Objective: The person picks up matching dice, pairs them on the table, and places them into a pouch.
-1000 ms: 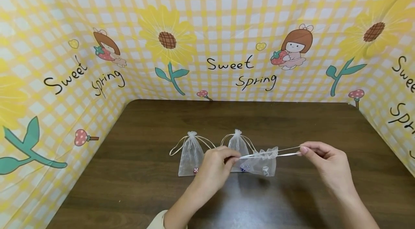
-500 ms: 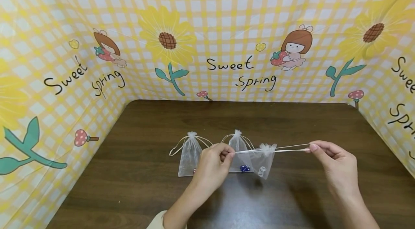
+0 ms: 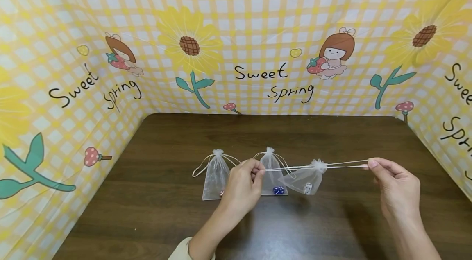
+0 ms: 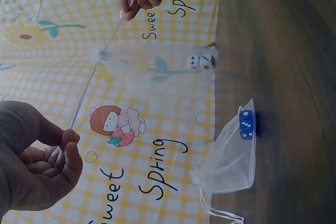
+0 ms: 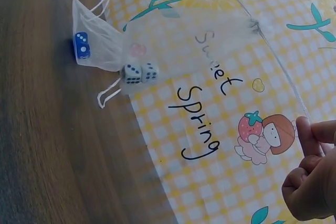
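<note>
A sheer white drawstring bag hangs above the table between my hands. White dice lie at its bottom, and its neck is gathered tight. My left hand pinches one end of its drawstring between thumb and forefinger. At the opposite side my right hand pinches the other end of the drawstring, which runs taut and nearly level. Behind stands a second organza bag holding blue dice. A third bag, at left, has a reddish die partly hidden by my left hand.
The two other bags stand upright on a dark wooden table, their necks drawn in and cord loops sticking out sideways. A yellow checked cloth with printed flowers walls in the table's back and sides.
My right hand has moved to the right and slightly up. The bag's ruffled mouth has drawn together into a tight bunch, and the bag has shifted right. My left hand has moved slightly left and up.
</note>
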Demonstrator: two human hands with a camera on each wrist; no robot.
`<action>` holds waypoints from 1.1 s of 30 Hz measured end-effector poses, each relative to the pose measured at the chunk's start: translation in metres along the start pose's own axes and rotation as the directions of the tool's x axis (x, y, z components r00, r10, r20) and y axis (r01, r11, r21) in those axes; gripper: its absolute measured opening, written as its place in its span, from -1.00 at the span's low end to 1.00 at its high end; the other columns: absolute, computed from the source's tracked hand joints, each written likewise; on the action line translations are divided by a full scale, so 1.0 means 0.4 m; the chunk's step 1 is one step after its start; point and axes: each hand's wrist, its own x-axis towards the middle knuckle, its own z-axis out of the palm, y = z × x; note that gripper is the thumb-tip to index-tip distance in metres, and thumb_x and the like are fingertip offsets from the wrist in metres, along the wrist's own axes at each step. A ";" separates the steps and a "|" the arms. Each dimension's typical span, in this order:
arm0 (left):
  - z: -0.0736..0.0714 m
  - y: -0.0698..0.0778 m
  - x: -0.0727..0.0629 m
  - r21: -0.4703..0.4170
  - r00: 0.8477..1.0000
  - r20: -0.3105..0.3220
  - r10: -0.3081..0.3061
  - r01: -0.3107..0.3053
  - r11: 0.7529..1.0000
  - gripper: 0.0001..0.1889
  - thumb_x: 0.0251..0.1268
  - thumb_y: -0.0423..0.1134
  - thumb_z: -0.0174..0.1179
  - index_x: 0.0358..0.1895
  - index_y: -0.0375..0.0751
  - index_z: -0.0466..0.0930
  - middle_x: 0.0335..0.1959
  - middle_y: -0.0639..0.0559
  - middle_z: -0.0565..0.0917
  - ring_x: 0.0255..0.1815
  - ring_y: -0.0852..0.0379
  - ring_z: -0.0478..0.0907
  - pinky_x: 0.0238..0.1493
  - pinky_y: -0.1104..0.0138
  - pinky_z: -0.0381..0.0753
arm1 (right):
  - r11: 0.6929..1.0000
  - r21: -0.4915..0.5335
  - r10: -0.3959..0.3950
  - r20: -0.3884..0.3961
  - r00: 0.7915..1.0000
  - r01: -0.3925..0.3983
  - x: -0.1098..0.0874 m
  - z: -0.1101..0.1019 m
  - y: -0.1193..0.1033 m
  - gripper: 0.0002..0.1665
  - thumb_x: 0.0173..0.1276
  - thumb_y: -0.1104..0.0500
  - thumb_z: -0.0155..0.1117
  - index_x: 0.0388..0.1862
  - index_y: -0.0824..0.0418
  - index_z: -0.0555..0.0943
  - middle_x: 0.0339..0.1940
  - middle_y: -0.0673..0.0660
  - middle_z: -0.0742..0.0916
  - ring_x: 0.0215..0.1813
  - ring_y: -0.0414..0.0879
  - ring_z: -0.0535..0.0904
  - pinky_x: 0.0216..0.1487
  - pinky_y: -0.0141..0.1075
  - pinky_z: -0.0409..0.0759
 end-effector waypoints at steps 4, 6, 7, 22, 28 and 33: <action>0.004 0.002 0.003 0.006 1.000 0.011 0.006 -0.006 1.000 -0.90 0.11 -0.47 0.21 -0.47 -0.23 0.54 -0.57 0.11 0.49 -0.52 0.25 0.43 -0.47 0.47 0.47 | 1.000 0.022 -0.004 -0.043 0.999 0.005 -0.009 0.012 -0.018 -0.88 0.11 0.44 0.33 -0.34 0.49 0.66 -0.62 0.13 0.71 -0.55 -0.18 0.50 -0.64 -0.46 0.35; 0.005 0.004 0.003 0.008 1.000 0.019 0.015 -0.015 1.000 -0.90 0.11 -0.48 0.21 -0.47 -0.23 0.54 -0.57 0.11 0.48 -0.52 0.25 0.42 -0.47 0.47 0.46 | 0.999 0.052 0.000 -0.070 0.998 0.004 -0.029 0.036 -0.053 -0.93 0.10 0.46 0.33 -0.39 0.47 0.67 -0.64 0.14 0.70 -0.60 -0.19 0.47 -0.65 -0.47 0.34; 0.007 0.005 0.003 0.006 1.000 0.024 0.018 -0.018 1.000 -0.90 0.11 -0.48 0.21 -0.47 -0.24 0.54 -0.57 0.11 0.48 -0.52 0.25 0.42 -0.47 0.47 0.46 | 0.998 0.055 0.005 -0.088 0.996 0.000 -0.038 0.047 -0.068 -0.95 0.10 0.46 0.33 -0.42 0.46 0.68 -0.66 0.13 0.70 -0.61 -0.20 0.46 -0.65 -0.48 0.33; 0.071 0.014 -0.008 -0.041 0.987 0.162 0.021 -0.015 0.999 -0.84 0.07 -0.53 0.17 -0.55 -0.21 0.52 -0.64 0.17 0.48 -0.58 0.35 0.38 -0.53 0.54 0.41 | 0.995 -0.061 0.078 -0.098 0.992 -0.084 -0.024 -0.034 -0.064 -0.96 0.12 0.40 0.34 -0.44 0.35 0.72 -0.64 0.05 0.71 -0.41 -0.24 0.53 -0.59 -0.50 0.36; 0.132 -0.030 0.026 0.029 0.982 0.186 -0.043 0.038 0.999 -0.84 0.00 -0.53 0.12 -0.59 -0.22 0.56 -0.70 0.17 0.51 -0.66 0.34 0.38 -0.59 0.49 0.39 | 0.887 -0.389 0.286 0.041 0.957 -0.248 0.032 -0.046 -0.046 -0.89 0.21 0.09 0.33 -0.45 0.03 0.75 -0.59 -0.16 0.71 -0.39 -0.35 0.41 -0.46 -0.44 0.34; 0.168 -0.057 0.068 0.121 0.995 0.103 -0.015 0.002 0.993 -0.84 -0.04 -0.53 0.14 -0.61 -0.22 0.58 -0.67 0.11 0.56 -0.62 0.21 0.48 -0.57 0.44 0.44 | 0.837 -0.494 0.339 0.130 0.932 -0.235 0.086 -0.039 -0.019 -0.83 0.27 0.02 0.26 -0.51 -0.13 0.71 -0.58 -0.23 0.70 -0.54 -0.30 0.24 -0.50 -0.41 0.26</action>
